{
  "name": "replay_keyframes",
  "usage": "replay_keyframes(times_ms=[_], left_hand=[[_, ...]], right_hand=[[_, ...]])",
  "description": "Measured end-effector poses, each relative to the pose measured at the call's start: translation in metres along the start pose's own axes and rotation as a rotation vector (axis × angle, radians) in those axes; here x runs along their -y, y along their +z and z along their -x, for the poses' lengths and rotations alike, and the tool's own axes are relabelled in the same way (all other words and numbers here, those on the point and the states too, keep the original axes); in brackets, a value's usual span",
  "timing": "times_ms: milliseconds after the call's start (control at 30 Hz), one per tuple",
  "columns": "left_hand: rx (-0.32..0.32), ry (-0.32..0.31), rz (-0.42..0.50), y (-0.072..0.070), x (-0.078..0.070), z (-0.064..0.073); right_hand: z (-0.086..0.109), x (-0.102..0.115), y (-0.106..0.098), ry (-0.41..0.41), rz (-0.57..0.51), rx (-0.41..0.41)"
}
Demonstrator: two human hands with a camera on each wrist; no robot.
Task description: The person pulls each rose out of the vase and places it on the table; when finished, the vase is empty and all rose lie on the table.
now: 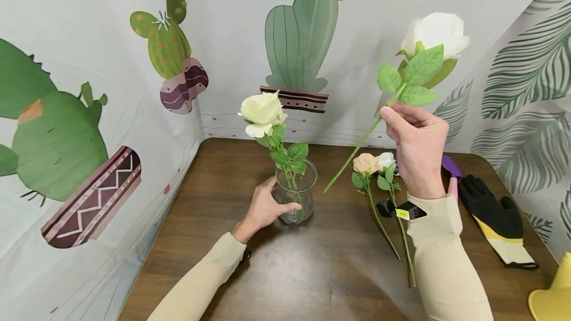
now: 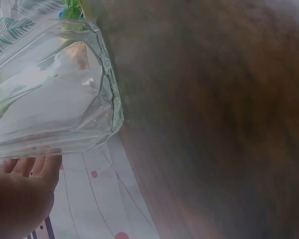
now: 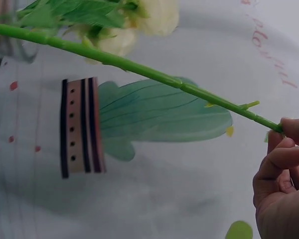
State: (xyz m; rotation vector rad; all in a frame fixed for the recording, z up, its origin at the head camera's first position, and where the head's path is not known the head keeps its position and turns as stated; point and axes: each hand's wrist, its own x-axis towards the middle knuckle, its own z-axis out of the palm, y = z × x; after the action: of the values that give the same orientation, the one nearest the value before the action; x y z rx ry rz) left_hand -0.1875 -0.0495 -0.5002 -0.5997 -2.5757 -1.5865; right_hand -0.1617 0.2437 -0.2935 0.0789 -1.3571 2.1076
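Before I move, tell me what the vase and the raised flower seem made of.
Vase: glossy, probably glass, given see-through walls and bright highlights; clear plastic is possible. Raised flower: stem likely smooth plastic, from its uniform, shiny green; petals perhaps matte fabric, showing no gloss.

Pink cursive lettering [image 3: 270, 50] on the white printed fabric backdrop [image 3: 189, 189] seems to read "colorful", its first letter unclear. A small yellow rectangular label [image 1: 403, 214] on a black wrist-worn device [image 1: 418, 211] bears dark characters too small to read.
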Motion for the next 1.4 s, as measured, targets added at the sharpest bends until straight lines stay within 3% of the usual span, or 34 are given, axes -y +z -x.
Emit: replay_keyframes(times_ms=[300,633,833,1200,1400], left_hand=[[-0.004,-0.001,-0.01,0.0,0.0,0.0],[-0.01,0.004,-0.005,0.001,0.0,0.0],[-0.009,0.009,-0.003,0.001,-0.001,-0.001],[-0.012,0.006,-0.013,0.001,0.0,0.0],[-0.015,0.011,-0.01,0.001,0.0,-0.001]], right_hand=[[0.004,-0.019,-0.032,0.214,0.367,0.0],[0.009,-0.049,-0.059,0.33,0.702,0.152],[0.015,-0.07,-0.074,0.388,0.813,0.245],[0.018,-0.104,-0.095,0.437,0.931,0.306],[0.019,-0.119,-0.103,0.514,0.978,0.35]])
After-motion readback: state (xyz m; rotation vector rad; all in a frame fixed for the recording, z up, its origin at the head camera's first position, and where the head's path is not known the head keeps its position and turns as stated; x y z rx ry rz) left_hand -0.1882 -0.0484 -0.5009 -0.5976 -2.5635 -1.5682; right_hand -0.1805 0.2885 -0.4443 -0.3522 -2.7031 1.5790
